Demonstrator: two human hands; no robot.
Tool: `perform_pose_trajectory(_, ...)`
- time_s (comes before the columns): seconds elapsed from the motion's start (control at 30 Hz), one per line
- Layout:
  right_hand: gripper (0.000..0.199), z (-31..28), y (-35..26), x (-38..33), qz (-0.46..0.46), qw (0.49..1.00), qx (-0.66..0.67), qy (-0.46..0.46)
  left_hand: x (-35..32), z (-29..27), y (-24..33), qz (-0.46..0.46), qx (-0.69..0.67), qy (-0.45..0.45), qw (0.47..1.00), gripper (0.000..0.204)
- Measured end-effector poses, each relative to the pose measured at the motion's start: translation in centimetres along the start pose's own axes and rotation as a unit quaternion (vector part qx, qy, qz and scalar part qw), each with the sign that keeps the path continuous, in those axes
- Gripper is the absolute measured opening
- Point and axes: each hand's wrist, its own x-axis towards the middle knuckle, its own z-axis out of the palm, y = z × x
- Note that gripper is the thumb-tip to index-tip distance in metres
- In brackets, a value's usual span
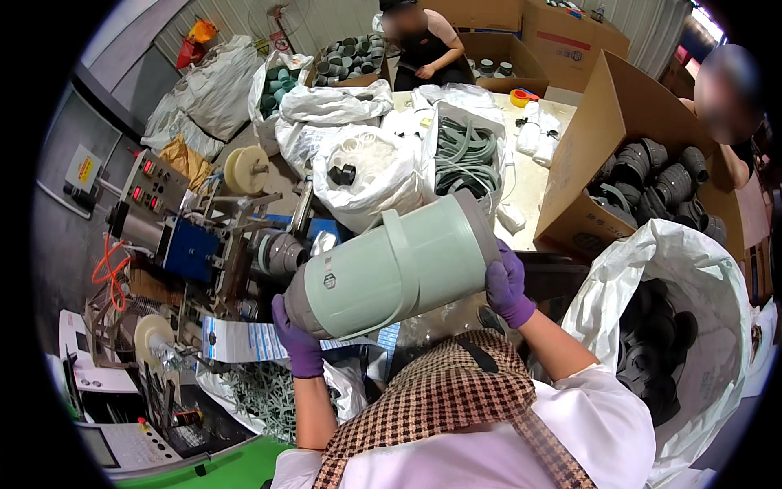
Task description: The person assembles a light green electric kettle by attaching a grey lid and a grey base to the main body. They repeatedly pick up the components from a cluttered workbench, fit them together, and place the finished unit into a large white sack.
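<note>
Between my two purple-gloved hands lies a large pale green thermos jug [366, 273] with grey ends and a green carrying handle, tilted on its side in front of my chest. My left hand [300, 338] closes round its grey end at the lower left. At the upper right, my right hand [508, 285] grips the wide grey end. Left of the jug stands a machine with a blue block [189, 248] and a grey rounded part [283, 253]. A strip of printed labels [244, 341] runs behind my left hand.
A white sack of dark round parts [656, 350] stands at my right, below a cardboard box of grey cups [652, 175]. Ahead are sacks holding clear rings [366, 163] and green handles [468, 155]. Two people [423, 45] [729, 106] are nearby. Green pieces [273, 395] fill a sack at lower left.
</note>
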Motion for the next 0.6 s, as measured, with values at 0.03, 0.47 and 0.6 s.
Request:
perform_pose_trajectory(0.03,0.045,-0.6,0.8,-0.1,0.070,0.997,-0.028,0.004,-0.2,1.0,1.4,0.130,0.263,-0.003,0.956,0.030)
perform_pose_trajectory(0.47,0.075,-12.6,18.5,7.6,0.391,0.715,0.559,0.153,-2.2,34.0,10.9,0.105,-0.091,-0.287,0.948,0.053)
perform_pose_trajectory(0.6,0.071,-15.3,25.5,16.0,0.305,0.795,0.457,0.258,-4.8,36.6,6.3,-0.048,-0.079,-0.425,0.901,0.040)
